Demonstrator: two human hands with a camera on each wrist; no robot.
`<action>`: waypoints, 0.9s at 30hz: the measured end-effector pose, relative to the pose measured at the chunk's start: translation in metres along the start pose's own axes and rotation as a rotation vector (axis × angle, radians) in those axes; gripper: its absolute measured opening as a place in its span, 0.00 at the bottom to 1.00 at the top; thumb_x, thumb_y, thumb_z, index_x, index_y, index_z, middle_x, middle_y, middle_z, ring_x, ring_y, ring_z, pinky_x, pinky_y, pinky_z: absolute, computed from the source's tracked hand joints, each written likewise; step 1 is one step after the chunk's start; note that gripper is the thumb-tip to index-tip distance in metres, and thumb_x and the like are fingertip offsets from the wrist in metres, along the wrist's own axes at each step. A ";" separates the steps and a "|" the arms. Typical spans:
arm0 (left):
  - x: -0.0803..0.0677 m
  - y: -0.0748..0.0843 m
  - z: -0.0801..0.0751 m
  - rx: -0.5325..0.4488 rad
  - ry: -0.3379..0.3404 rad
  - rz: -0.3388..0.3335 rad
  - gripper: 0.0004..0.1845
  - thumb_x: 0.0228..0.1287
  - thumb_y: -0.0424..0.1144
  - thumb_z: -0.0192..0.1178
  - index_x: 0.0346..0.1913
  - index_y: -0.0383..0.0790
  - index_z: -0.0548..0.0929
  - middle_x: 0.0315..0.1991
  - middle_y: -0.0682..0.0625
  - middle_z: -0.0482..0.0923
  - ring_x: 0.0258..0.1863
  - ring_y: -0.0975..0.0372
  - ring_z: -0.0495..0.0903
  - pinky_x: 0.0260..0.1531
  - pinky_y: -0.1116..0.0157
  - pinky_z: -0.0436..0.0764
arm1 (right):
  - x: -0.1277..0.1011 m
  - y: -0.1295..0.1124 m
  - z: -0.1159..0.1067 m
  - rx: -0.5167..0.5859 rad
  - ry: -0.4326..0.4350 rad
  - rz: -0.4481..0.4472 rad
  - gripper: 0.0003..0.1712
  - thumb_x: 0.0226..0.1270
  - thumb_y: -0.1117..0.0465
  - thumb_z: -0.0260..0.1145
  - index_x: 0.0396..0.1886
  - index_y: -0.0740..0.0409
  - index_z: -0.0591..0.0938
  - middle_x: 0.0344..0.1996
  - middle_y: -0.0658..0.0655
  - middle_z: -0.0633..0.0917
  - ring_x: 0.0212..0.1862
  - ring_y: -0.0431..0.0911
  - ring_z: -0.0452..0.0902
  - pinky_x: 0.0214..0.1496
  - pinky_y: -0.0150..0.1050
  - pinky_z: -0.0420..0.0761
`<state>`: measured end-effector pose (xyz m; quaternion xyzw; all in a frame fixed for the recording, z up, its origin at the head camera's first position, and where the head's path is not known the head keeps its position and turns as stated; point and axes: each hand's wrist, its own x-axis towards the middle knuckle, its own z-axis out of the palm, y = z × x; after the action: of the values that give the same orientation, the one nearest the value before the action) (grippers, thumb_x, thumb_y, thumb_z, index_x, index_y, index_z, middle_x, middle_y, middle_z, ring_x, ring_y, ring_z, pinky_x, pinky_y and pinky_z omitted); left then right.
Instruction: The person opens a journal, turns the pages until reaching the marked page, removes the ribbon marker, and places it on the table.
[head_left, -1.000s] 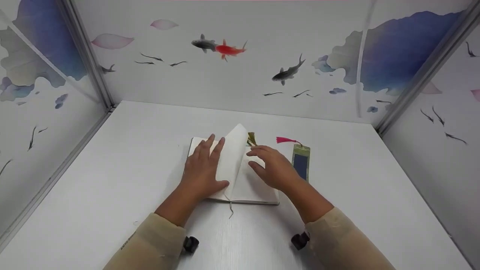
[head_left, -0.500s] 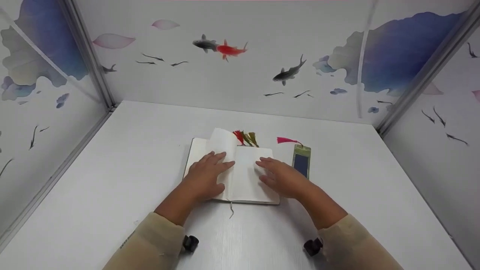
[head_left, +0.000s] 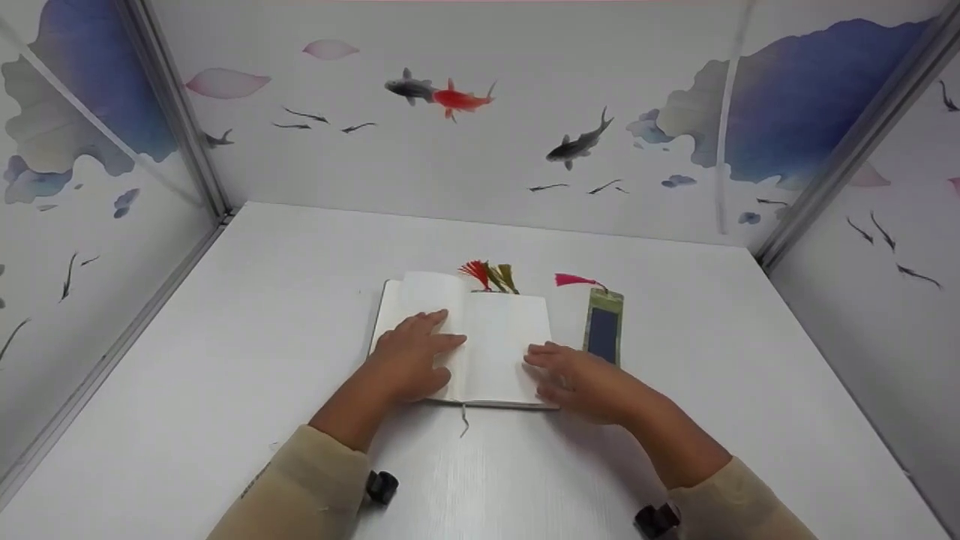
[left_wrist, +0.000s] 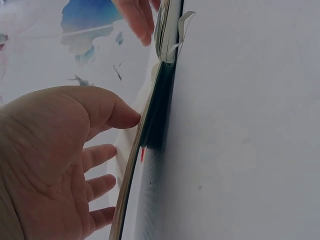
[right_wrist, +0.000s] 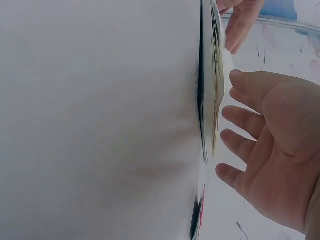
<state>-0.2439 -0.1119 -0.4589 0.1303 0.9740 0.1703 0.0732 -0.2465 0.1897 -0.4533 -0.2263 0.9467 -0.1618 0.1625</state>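
Observation:
An open notebook point(head_left: 502, 337) with blank cream pages lies on the white table; a thin ribbon marker point(head_left: 464, 421) hangs from its lower edge. My left hand point(head_left: 409, 358) rests on the left page, fingers extended. In the left wrist view its thumb point(left_wrist: 122, 114) touches the page edge. My right hand point(head_left: 583, 381) is over the lower right corner of the right page, fingers loosely bent with nothing in them; whether they touch the paper I cannot tell. Red point(head_left: 474, 273) and olive point(head_left: 502, 278) tassels stick out past the notebook's top edge.
Right of the notebook lies a green bookmark point(head_left: 603, 326) with a dark blue panel and a pink tassel point(head_left: 575, 280); my right hand hides its lower end. Panels point(head_left: 480, 172) painted with fish enclose the table point(head_left: 285, 300). Black camera mounts point(head_left: 657, 519) sit at my wrists.
The raised page has gone over to the left and lies flatter, uncovering the red tassel. My left hand has slid slightly down; my right hand has moved right and toward me.

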 end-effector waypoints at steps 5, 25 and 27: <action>-0.001 -0.002 -0.001 -0.003 -0.027 0.002 0.29 0.77 0.48 0.59 0.79 0.61 0.74 0.88 0.50 0.55 0.87 0.48 0.53 0.83 0.38 0.59 | -0.005 0.004 0.001 -0.017 -0.042 0.000 0.33 0.79 0.47 0.67 0.80 0.38 0.73 0.83 0.40 0.68 0.87 0.45 0.57 0.87 0.55 0.62; 0.001 -0.012 0.004 -0.034 -0.105 0.002 0.34 0.76 0.58 0.59 0.82 0.59 0.70 0.87 0.46 0.56 0.88 0.45 0.52 0.82 0.36 0.57 | -0.010 0.007 0.000 0.002 -0.045 -0.020 0.29 0.77 0.48 0.70 0.75 0.41 0.80 0.81 0.41 0.72 0.85 0.47 0.62 0.85 0.56 0.66; 0.001 -0.012 0.005 -0.024 -0.108 -0.001 0.35 0.76 0.59 0.59 0.82 0.60 0.69 0.88 0.47 0.55 0.88 0.45 0.52 0.82 0.36 0.57 | -0.011 0.008 -0.001 0.025 -0.038 -0.031 0.26 0.78 0.49 0.69 0.73 0.43 0.82 0.80 0.42 0.74 0.85 0.48 0.63 0.84 0.57 0.66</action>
<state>-0.2469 -0.1215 -0.4676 0.1378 0.9666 0.1748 0.1273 -0.2408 0.2020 -0.4534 -0.2418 0.9378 -0.1717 0.1807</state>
